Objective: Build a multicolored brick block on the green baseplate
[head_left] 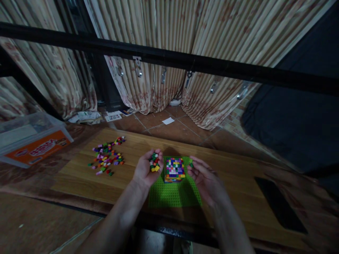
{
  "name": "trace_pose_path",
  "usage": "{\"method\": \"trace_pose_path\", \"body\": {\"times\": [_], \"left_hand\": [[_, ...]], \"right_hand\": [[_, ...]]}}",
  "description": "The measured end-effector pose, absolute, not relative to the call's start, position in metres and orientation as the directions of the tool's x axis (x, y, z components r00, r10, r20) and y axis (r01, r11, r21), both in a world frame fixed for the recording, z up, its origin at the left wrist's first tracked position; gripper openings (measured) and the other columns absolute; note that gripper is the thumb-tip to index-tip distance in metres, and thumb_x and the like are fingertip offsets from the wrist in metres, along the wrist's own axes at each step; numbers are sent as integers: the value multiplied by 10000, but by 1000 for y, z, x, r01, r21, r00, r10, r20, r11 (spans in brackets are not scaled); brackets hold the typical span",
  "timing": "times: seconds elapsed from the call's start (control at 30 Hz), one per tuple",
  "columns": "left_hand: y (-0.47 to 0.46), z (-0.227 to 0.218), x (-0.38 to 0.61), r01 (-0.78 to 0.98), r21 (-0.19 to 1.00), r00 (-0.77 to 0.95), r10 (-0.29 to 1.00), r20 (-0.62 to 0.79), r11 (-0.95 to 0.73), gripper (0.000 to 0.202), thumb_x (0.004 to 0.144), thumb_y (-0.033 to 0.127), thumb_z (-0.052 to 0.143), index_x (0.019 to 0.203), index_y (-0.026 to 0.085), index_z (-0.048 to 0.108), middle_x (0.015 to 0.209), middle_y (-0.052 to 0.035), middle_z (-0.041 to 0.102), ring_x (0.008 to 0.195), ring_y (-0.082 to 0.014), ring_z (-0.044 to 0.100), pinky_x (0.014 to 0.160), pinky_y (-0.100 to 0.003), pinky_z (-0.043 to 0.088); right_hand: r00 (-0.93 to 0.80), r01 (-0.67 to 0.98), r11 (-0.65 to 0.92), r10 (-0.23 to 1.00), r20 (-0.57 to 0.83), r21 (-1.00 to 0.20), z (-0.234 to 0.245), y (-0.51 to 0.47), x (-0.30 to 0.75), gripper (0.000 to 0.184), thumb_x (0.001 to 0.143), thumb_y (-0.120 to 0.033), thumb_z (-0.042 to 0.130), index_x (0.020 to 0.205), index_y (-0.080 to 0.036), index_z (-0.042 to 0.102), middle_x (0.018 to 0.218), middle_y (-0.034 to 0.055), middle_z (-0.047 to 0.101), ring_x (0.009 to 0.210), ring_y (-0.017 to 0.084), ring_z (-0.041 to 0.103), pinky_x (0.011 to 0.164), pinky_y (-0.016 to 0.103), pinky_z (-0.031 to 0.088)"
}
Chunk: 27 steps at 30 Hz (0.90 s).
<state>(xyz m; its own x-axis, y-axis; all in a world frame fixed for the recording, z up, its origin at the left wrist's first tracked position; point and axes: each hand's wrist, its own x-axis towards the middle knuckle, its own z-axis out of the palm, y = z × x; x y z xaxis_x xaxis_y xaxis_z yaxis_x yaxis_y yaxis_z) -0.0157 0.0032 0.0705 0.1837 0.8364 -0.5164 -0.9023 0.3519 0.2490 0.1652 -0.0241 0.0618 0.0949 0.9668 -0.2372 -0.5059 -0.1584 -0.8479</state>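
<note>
My left hand [147, 168] is cupped palm up and holds a small heap of coloured bricks [154, 162]. Just right of it stands a multicoloured brick block [174, 169] on a green baseplate [173, 194]. My right hand [203, 176] is beside the block's right edge, fingers curled, pinching a small green brick [191, 162] at its fingertips. A scattered pile of loose coloured bricks [107, 158] lies on the wooden table to the left.
The wooden table [233, 183] has a black flat object [279, 206] at its right end. A clear plastic box with an orange label [31, 141] sits at the far left. Curtains, a black rail and papers on the tiled floor lie beyond.
</note>
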Motion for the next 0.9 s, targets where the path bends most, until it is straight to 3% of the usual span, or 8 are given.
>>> {"method": "trace_pose_path", "body": {"times": [0.17,0.27,0.37,0.47,0.6,0.73,0.9], "left_hand": [[-1,69,-8,-830,296,315,835,-452,473,270,915,237,466,692,102,538,616,-1,476,420,-16,424,307,-76,271],[-5,67,-1,-748,481,287,876,-387,457,214,848,255,594,708,95,568,608,17,470,404,-2,377,309,-81,227],[-11,68,5,-640,651,264,912,-313,409,247,732,317,726,760,104,606,604,31,480,398,1,345,320,-98,187],[-15,70,10,-543,756,219,931,-292,364,321,686,389,752,787,122,606,582,47,468,390,-2,323,331,-115,161],[-21,72,11,-389,862,220,941,-256,325,327,729,428,699,710,145,537,567,52,457,394,-9,314,349,-129,187],[-24,70,12,-283,919,247,947,-207,275,327,782,428,636,667,157,496,528,59,413,408,-24,308,365,-138,211],[-24,68,14,-271,944,209,969,-134,189,313,785,406,622,641,159,497,496,67,393,415,-32,305,393,-156,234]], "right_hand": [[195,-338,-5,978,-75,-941,55,-23,165,355,594,-251,806,936,-202,726,751,-13,693,659,90,594,649,219,474],[246,-168,83,968,40,-982,57,-22,159,366,624,-276,793,969,-218,687,785,-10,694,713,129,620,686,265,485],[231,36,177,956,180,-984,58,-24,152,236,685,-295,753,892,-210,678,801,11,707,726,152,635,678,281,498],[181,157,257,942,284,-953,57,-26,148,142,750,-308,700,855,-213,707,815,21,718,738,160,646,692,289,508],[149,261,345,908,390,-902,58,-26,148,130,791,-294,665,883,-238,738,852,24,713,787,163,644,714,291,509],[103,234,388,902,419,-892,61,-25,146,134,811,-268,644,896,-243,744,844,25,695,800,156,632,707,281,503],[196,-2,230,954,225,-973,61,-23,141,217,726,-293,721,934,-233,725,771,-4,681,686,128,610,655,263,496]]}}
